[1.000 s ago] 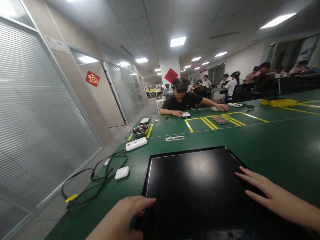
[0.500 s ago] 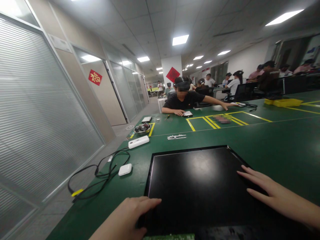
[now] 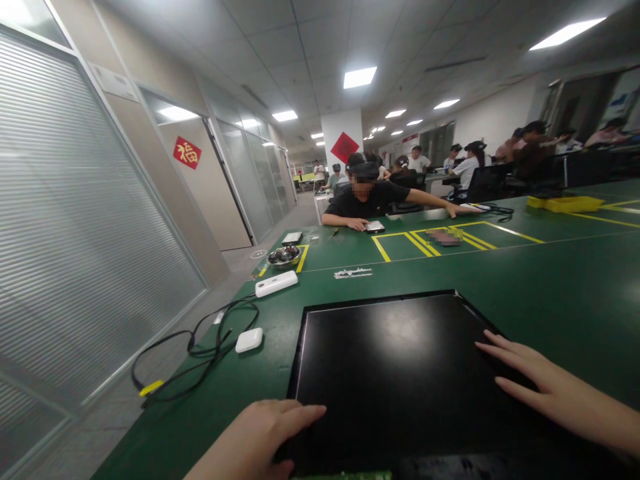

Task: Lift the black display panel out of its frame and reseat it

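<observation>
A black flat LCD screen panel (image 3: 385,373) with a thin dark frame lies face up on the green table in front of me. A strip of green circuit board (image 3: 345,475) shows at its near edge, cut off by the bottom of the view. At the panel's left edge is my left hand (image 3: 260,433), open, its forefinger stretched over the screen and the thumb apart below. My right hand (image 3: 540,380) is open at the right edge, fingers spread over the frame and screen.
A white earbud case (image 3: 249,341), a white power bank (image 3: 277,283) and black cables (image 3: 193,347) lie left on the green table (image 3: 565,293). Beyond are a metal bowl (image 3: 284,257) of small parts and white scraps (image 3: 353,273). A person (image 3: 370,197) sits opposite; a yellow tray (image 3: 565,204) stands far right.
My left hand has shifted slightly right and down at the panel's edge. The right hand stays nearly still. The camera view has moved a little.
</observation>
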`<state>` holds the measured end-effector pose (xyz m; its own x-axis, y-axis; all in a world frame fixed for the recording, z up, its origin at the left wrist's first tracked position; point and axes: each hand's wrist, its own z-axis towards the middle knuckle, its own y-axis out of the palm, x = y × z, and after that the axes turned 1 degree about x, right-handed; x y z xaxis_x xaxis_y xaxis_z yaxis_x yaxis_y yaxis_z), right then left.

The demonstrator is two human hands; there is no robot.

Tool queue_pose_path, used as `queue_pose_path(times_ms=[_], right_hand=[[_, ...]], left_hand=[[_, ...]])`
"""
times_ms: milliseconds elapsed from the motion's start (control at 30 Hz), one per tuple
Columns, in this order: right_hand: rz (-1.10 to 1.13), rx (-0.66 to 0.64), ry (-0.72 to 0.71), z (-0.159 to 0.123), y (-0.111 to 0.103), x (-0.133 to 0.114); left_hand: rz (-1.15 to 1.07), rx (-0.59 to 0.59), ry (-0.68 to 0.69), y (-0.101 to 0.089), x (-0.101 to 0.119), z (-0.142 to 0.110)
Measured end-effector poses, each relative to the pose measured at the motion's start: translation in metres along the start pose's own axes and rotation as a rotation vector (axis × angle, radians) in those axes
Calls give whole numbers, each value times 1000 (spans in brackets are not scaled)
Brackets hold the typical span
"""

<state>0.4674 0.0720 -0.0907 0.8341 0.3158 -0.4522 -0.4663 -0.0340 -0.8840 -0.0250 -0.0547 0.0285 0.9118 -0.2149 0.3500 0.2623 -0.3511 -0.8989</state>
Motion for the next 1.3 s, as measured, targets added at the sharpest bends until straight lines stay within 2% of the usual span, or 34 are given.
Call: queue_pose_path(times_ms=[267,433,500,567,633,733,800,900,1067,1300], right_hand=[[-16,-13,1,-1,1,2],[-28,-27,8,-1,-2,-5],[-30,-40,11,-1,-5,-11],[-34,-44,14,-1,-7,-16],[-38,-41,15,-1,-9,-19],[-40,-31,13,0,-9,-19],[-40,-24,3,0,-8,-19],[-45,-40,-1,1,-8,-21],[-52,-40,5,0,-9,-23],[-31,-41,34,0,-8,-19]], left_hand=[[-80,135,-11,-3,2,1],[-67,375,25,1,-9,15],[-48,466,-5,6,-18,22],[8,515,-92,13,-29,28],[125,518,-218,21,-38,32],[210,306,-313,29,-43,34],[210,241,-296,30,-42,35],[167,307,-230,29,-43,41],[-64,466,-144,30,-48,51],[-385,568,-177,20,-31,44]])
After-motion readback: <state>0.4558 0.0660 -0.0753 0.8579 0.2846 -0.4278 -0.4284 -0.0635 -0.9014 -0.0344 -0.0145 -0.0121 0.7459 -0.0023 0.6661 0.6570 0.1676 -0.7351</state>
